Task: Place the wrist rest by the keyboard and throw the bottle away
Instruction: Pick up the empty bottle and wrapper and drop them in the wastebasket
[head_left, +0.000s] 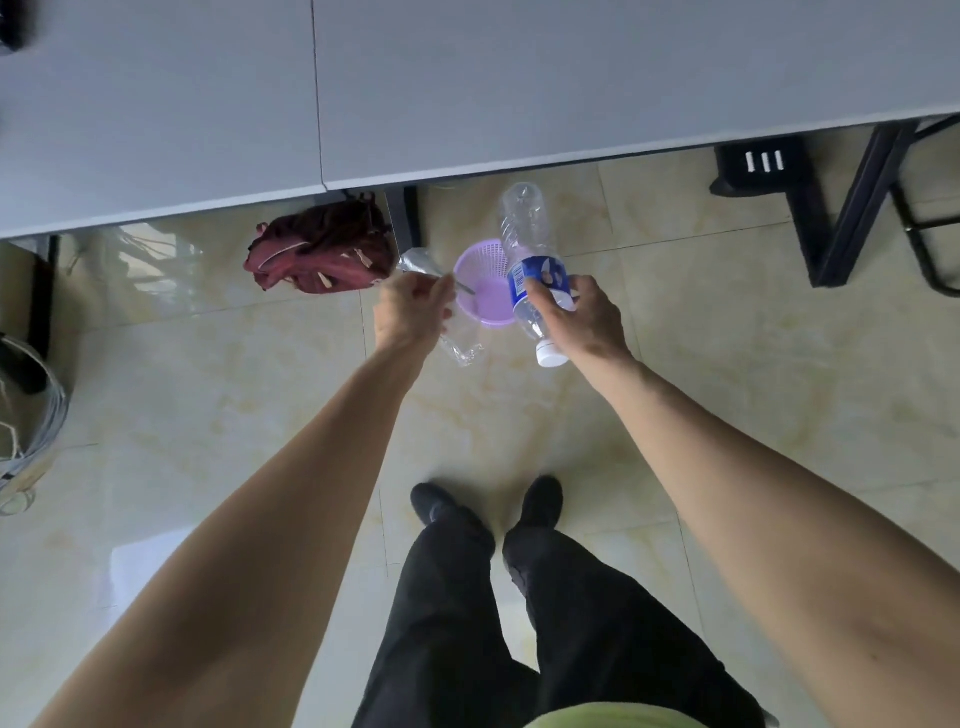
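Right hand (582, 317): I see it wrapped around the bottle (530, 265) at the blue label, fingers curled on the near side, thumb across the label.
Bottle: I read it as clear ribbed plastic with a white cap, tilted with the cap toward me and the base away; it hangs over the right rim of the bin (480, 291).
Left hand (413, 312): I see it closed, pinching a thin clear plastic bag (457, 345) just left of the bin; crumpled film shows both beyond the knuckles and below the hand.
Bin: I make it a small round lilac basket with a mesh wall, standing on the floor (727, 338) in front of the desk edge; its inside shows a smooth lilac bottom.
Hard to make out: I see a thin dark line from the left hand's fingers into the bin and cannot tell what it is; I cannot tell whether the bag touches the bin.
Cloth (322, 249): I see a dark red crumpled bundle on the floor left of the bin, partly under the desk (519, 88).
Desk: I see flat grey tops joined by a seam beyond the bin, black legs under them.
Floor: I see glossy pale tiles with beige veining.
Cut off: I see a coil of grey cable (31, 441) far left of the bin, clipped by the frame edge.
Person: I see black trousers and dark shoes (540, 501) nearer to me than the bin.
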